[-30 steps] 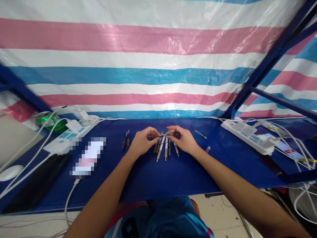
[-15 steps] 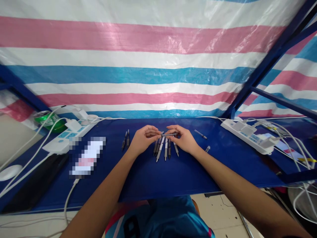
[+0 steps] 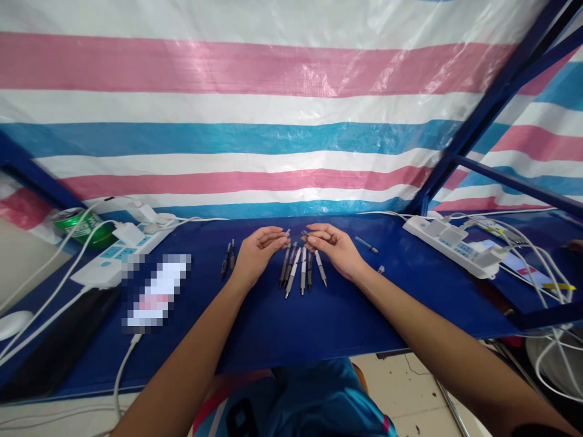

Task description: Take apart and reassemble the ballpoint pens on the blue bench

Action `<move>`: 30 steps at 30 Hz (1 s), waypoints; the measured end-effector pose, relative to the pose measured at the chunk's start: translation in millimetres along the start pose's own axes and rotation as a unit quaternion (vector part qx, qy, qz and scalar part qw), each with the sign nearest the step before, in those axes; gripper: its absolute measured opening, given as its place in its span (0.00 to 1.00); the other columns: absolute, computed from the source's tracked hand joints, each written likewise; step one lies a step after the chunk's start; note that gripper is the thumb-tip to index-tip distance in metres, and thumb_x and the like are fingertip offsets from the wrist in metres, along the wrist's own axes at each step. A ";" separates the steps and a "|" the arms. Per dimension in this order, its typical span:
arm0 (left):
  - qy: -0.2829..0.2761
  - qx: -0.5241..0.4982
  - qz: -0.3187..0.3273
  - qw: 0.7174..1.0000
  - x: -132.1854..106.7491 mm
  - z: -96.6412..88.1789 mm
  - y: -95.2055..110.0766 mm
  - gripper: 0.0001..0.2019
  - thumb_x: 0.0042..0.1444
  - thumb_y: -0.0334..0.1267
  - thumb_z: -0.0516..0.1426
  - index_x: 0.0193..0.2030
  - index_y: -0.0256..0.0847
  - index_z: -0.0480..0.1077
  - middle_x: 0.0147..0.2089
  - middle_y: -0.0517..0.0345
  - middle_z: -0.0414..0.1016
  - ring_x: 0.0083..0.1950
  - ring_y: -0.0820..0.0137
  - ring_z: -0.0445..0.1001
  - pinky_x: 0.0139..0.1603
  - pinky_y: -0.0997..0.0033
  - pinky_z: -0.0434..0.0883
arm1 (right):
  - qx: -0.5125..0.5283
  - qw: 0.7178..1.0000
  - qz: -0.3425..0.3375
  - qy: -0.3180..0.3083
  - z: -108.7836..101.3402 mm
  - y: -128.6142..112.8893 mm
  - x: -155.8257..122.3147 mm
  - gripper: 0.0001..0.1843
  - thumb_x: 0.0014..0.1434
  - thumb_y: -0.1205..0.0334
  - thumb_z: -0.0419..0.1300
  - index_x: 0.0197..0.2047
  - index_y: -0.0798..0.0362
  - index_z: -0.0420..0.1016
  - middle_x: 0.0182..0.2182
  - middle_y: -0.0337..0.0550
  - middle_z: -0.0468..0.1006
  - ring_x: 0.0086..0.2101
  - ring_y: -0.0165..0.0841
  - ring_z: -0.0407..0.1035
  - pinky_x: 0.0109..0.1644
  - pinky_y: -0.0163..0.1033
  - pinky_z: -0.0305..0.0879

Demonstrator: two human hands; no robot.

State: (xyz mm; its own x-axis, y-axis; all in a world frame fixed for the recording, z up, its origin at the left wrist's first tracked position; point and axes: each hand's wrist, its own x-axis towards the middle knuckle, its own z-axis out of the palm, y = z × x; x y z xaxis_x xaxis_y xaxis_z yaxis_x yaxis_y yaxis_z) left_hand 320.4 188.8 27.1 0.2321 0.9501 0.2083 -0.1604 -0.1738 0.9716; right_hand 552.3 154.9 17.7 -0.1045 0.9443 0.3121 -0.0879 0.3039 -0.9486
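Head view: a slim part [image 3: 288, 232] sits pinched in the left hand [image 3: 257, 252], a second small piece [image 3: 305, 233] in the right hand [image 3: 334, 247], the two held apart near the far ends of the fanned pens [image 3: 303, 273]. Pens lie on the blue tabletop [image 3: 291, 334], two dark pens [image 3: 228, 261] left of them.
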 end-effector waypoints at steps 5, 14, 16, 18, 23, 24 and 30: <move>-0.039 0.037 0.001 0.999 -1.9 -0.5 -0.5 0.24 0.51 0.47 0.74 0.49 0.38 0.77 0.49 0.46 0.86 0.52 0.57 0.85 0.65 0.48 0.77 | -0.061 0.998 -0.027 0.016 -6.8 3.6 2.0 0.22 0.60 0.46 0.73 0.50 0.49 0.80 0.45 0.46 0.86 0.45 0.39 0.81 0.53 0.47 0.79; -0.110 0.061 -0.019 0.992 -2.3 -1.3 -5.6 0.24 0.50 0.45 0.75 0.50 0.39 0.77 0.47 0.47 0.86 0.49 0.56 0.86 0.60 0.50 0.80 | -0.272 0.948 -0.163 -0.010 -12.6 -12.7 -2.3 0.09 0.69 0.57 0.66 0.50 0.45 0.85 0.45 0.45 0.86 0.42 0.39 0.78 0.44 0.45 0.73; -0.121 0.064 -0.024 0.990 -2.3 -2.3 -6.3 0.23 0.50 0.44 0.75 0.50 0.39 0.77 0.46 0.46 0.86 0.49 0.56 0.86 0.59 0.50 0.81 | -0.298 0.934 -0.193 -0.029 -14.8 -14.7 -2.0 0.09 0.70 0.60 0.65 0.51 0.44 0.85 0.45 0.45 0.86 0.45 0.40 0.78 0.50 0.48 0.73; -0.135 0.066 -0.032 0.988 -3.0 -3.0 -6.9 0.23 0.51 0.44 0.74 0.50 0.38 0.77 0.46 0.45 0.86 0.48 0.56 0.86 0.59 0.49 0.81 | -0.322 0.921 -0.212 -0.050 -17.0 -15.6 -1.7 0.10 0.70 0.62 0.64 0.52 0.43 0.85 0.46 0.45 0.86 0.48 0.42 0.78 0.55 0.51 0.72; -0.145 0.078 -0.042 0.985 -5.3 -2.2 -8.2 0.23 0.53 0.46 0.73 0.52 0.39 0.76 0.47 0.44 0.86 0.50 0.54 0.86 0.61 0.47 0.79 | -0.355 0.902 -0.230 -0.086 -20.1 -15.8 -1.2 0.11 0.71 0.62 0.62 0.52 0.42 0.84 0.47 0.46 0.85 0.48 0.44 0.77 0.57 0.55 0.71; -0.145 0.079 -0.043 0.985 -5.4 -1.9 -8.3 0.23 0.53 0.45 0.73 0.52 0.39 0.76 0.48 0.44 0.86 0.50 0.54 0.86 0.61 0.47 0.79 | -0.357 0.900 -0.235 -0.089 -20.4 -15.8 -1.1 0.11 0.71 0.63 0.62 0.52 0.42 0.84 0.47 0.45 0.85 0.48 0.44 0.77 0.57 0.55 0.71; -0.137 0.076 -0.036 0.987 -3.3 -3.6 -7.9 0.22 0.52 0.45 0.73 0.51 0.40 0.77 0.47 0.46 0.86 0.49 0.55 0.86 0.60 0.47 0.80 | -0.360 0.900 -0.233 -0.081 -22.3 -15.9 -1.0 0.12 0.71 0.63 0.62 0.53 0.42 0.84 0.47 0.46 0.85 0.48 0.43 0.76 0.56 0.55 0.71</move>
State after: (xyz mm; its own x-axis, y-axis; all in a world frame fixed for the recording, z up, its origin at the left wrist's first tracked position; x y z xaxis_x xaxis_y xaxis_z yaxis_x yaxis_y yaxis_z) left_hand 317.5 187.9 18.2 0.4919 0.8594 0.1400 0.0064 -0.1643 0.9864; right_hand 575.9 151.9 31.3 -0.3712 0.6802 0.6321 0.4988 0.7203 -0.4821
